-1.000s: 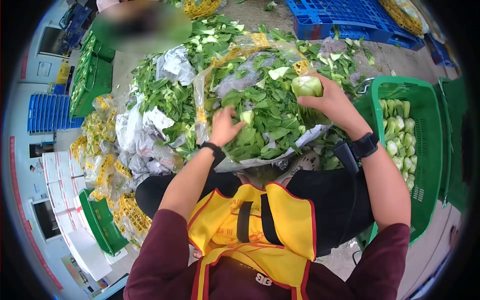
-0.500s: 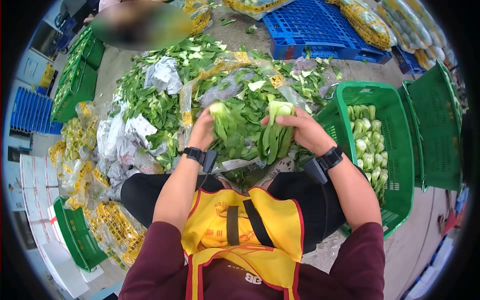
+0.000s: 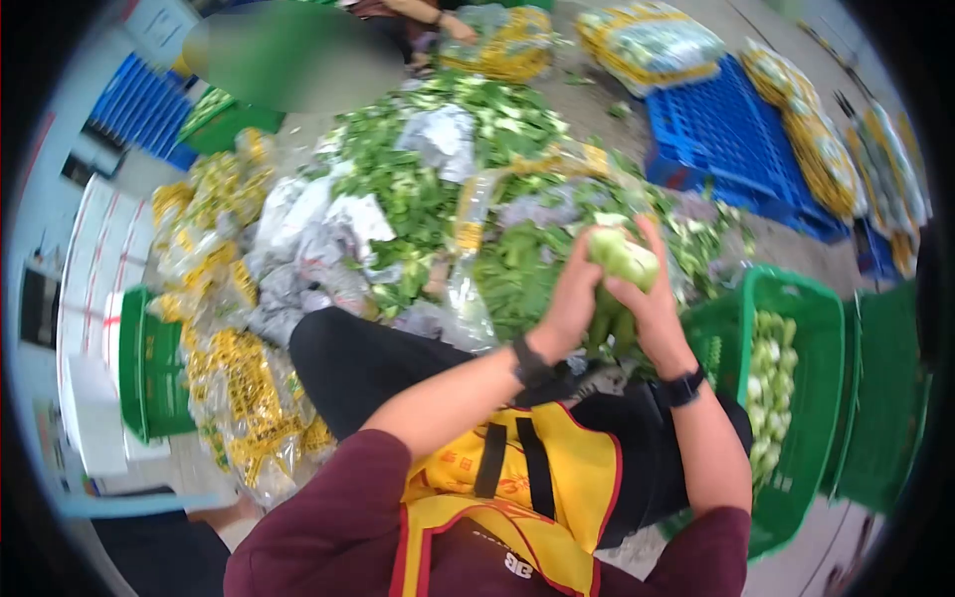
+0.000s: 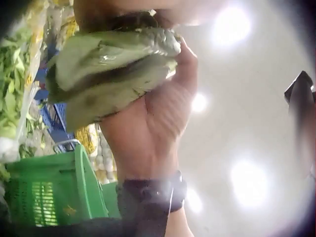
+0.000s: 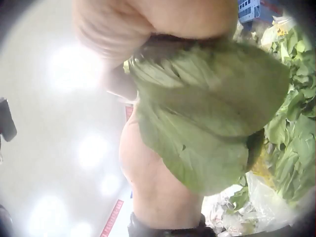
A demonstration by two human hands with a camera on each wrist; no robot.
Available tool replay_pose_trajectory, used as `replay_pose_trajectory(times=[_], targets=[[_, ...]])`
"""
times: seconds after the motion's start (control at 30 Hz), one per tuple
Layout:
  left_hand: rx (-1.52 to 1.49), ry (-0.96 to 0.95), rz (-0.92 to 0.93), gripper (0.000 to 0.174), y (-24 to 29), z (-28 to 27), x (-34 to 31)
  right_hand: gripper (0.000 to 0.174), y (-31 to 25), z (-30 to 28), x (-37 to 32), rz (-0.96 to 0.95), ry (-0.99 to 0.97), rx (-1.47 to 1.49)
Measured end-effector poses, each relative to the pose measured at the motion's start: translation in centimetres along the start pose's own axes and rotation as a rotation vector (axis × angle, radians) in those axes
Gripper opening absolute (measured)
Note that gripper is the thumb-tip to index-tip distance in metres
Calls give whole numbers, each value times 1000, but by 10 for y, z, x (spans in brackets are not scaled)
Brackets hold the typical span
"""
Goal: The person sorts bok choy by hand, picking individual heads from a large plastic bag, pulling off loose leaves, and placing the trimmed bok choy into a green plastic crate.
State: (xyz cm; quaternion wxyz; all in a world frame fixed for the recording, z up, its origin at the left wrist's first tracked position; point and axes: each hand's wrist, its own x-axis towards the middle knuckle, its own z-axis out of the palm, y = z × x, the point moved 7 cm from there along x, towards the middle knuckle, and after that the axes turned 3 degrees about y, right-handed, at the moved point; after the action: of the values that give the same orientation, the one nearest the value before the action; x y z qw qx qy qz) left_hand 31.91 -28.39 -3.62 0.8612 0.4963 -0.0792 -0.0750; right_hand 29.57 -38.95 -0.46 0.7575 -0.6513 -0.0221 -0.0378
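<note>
Both hands are together over the near right part of the leaf pile, around pale green bok choy (image 3: 629, 261) with its white bases up. On its left side my left hand (image 3: 567, 298) grips it; from the right my right hand (image 3: 655, 303) holds it, thumb across the front. Two thick stalks of the bok choy (image 4: 113, 74) show side by side in the left wrist view, against the palm of the right hand (image 4: 158, 111). Broad leaves of the bok choy (image 5: 207, 108) hang below the right hand (image 5: 148, 22) in the right wrist view, hiding most left fingers.
Beside my right knee stands a green crate (image 3: 821, 418) with rows of bok choy (image 3: 771, 398). Loose leaves (image 3: 517, 279) lie on clear plastic ahead. A blue pallet (image 3: 716, 139) is at the far right. Yellow-printed bags (image 3: 249, 388) lie left; another person's hand (image 3: 458, 28) is at the back.
A half second ago each hand held its own bok choy, apart; now the hands have come together on the right. Earlier the left hand reached into the leaves. The head view has turned left.
</note>
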Motion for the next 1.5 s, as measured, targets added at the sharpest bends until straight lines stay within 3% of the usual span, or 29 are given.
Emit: replay_pose_trajectory(times=[0.03,0.07,0.13,0.2,0.27,0.33,0.43,0.53,0.6,0.63,0.8,0.87,0.93,1.0,1.07,1.13,1.2,1.23,1.27,1.33,1.43,1.47,1.5], targets=[[-39,58,-55,52,-9,0,-1,92,1,2,-1,48,-46,30],[-49,58,-18,49,-26,-4,2,90,5,0,-2,89,-61,86],[373,109,164,45,-17,-5,-2,86,3,-6,-5,132,-126,113],[498,4,244,45,-15,-4,-1,83,0,-15,-14,191,-116,181],[160,-208,-60,49,-9,2,2,74,-4,-28,-23,243,-104,238],[450,-357,-8,45,10,1,6,67,10,-43,-30,314,-70,288],[316,-392,-129,40,15,6,3,61,6,-37,-38,408,-84,389],[159,-332,-120,32,17,11,5,60,-1,-32,-34,358,-46,359],[127,-134,-21,23,14,3,6,61,7,-33,-31,341,-33,366],[72,-10,-84,18,1,-6,9,62,5,-29,-30,300,-62,286],[-27,142,-125,15,-13,-7,4,65,18,-28,-30,272,-53,232],[-73,296,-233,14,-27,-22,7,66,19,-20,-34,216,-81,146],[-19,259,-264,19,-31,-38,19,67,18,-17,-33,164,-116,57],[-275,390,-444,36,-41,-61,26,70,26,-21,-30,206,-96,101],[139,455,-204,59,-19,-81,25,68,27,-30,-25,183,-24,149],[215,218,-176,53,-19,-60,14,69,23,-34,-24,164,84,-31],[116,-37,-206,48,-40,-22,-6,68,16,-9,-23,144,-89,-72],[62,124,-158,45,-43,-23,-21,65,15,-2,-23,11,-84,-121],[103,153,-60,47,-50,-29,-27,70,18,2,-25,-24,-117,-59],[-18,-64,-99,53,-55,-20,-28,75,13,-3,-28,-28,-156,-59],[-11,12,-130,56,-32,12,-27,78,-12,-25,-39,-148,-31,-212],[39,-5,-152,57,-21,24,-25,80,-25,-31,-41,-124,-67,-110],[55,-1,-299,60,-20,31,-26,81,-39,-36,-42,-101,-108,-8]])
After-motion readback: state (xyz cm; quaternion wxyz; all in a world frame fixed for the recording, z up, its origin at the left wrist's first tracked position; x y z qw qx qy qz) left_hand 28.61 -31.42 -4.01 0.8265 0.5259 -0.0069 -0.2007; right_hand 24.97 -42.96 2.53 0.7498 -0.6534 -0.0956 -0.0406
